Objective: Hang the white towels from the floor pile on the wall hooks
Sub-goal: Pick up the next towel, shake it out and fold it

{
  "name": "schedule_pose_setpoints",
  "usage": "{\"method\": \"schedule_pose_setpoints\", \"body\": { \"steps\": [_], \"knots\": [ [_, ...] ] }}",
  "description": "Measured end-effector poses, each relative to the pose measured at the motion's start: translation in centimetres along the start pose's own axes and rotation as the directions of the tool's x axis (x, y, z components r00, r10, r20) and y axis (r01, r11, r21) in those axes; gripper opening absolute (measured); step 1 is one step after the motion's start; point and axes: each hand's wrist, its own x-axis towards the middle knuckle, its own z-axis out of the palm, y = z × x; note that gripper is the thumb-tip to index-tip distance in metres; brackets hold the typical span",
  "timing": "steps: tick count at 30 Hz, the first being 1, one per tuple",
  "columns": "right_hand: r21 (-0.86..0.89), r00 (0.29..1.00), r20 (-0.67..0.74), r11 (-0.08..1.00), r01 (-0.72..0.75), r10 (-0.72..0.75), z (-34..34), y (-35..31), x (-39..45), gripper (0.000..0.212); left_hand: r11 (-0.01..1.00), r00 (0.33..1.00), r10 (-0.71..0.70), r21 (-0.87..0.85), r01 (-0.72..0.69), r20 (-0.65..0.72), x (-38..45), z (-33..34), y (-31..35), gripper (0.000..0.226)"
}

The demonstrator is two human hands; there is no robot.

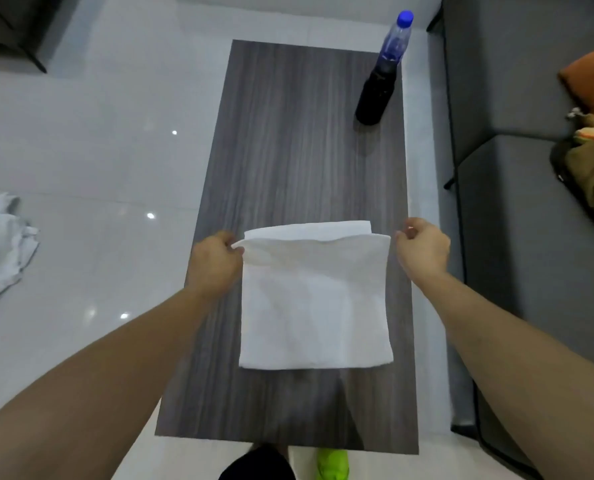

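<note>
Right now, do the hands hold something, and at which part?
The left hand pinches the folded white towel at its far left corner. The right hand is closed beside the far right corner; contact there cannot be told.

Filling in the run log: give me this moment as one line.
left hand: pinching towel corner | right hand: at other corner, grip unclear | towel: folded on table | floor pile: left

No readable text, brand or number anywhere; label on the blue-capped clear plastic bottle (385,67) at one o'clock illegible.
</note>
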Motion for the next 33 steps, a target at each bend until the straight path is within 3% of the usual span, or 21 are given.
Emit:
{"method": "schedule_pose_setpoints", "body": {
  "steps": [5,11,13,17,20,22,27,33],
  "knots": [
    [-0.069,0.969,0.2,0.989,-0.134,0.145,4.5,5.4,-3.4,0.032,0.981,0.959,-0.194,0.028,0.192,0.207,-2.6,5.3,-4.1,0.043],
    [-0.262,0.812,0.393,0.899,-0.351,0.432,8.6,15.9,-9.5,0.055,0.912,0.821,-0.398,0.083,0.401,0.409,-8.8,12.4,-9.8,0.042],
    [-0.225,0.772,0.403,0.871,-0.437,0.492,9.5,18.2,-10.8,0.061,0.884,0.791,-0.434,0.036,0.465,0.43,-10.5,14.1,-11.4,0.048],
    [-0.054,0.732,0.455,0.837,-0.545,0.507,11.0,21.0,-11.6,0.043,0.827,0.768,-0.498,-0.045,0.56,0.403,-11.8,16.2,-13.2,0.039],
    [0.146,0.651,0.545,0.705,-0.694,0.528,11.2,21.4,-12.4,0.029,0.651,0.644,-0.612,-0.17,0.74,0.459,-12.6,16.4,-13.0,0.025],
    [0.232,0.646,0.548,0.645,-0.728,0.532,10.4,21.0,-13.3,0.027,0.525,0.592,-0.642,-0.283,0.803,0.487,-13.6,15.5,-12.3,0.022],
    [0.404,0.725,0.501,0.613,-0.679,0.473,4.0,17.5,-15.2,0.017,0.521,0.722,-0.621,-0.527,0.671,0.305,-16.5,9.0,-8.0,0.013],
    [0.652,0.852,0.498,0.577,-0.492,0.164,-9.1,8.7,-16.8,0.016,0.518,0.87,-0.476,-0.758,0.396,0.129,-21.6,-3.8,0.6,0.014]
  ]
}}
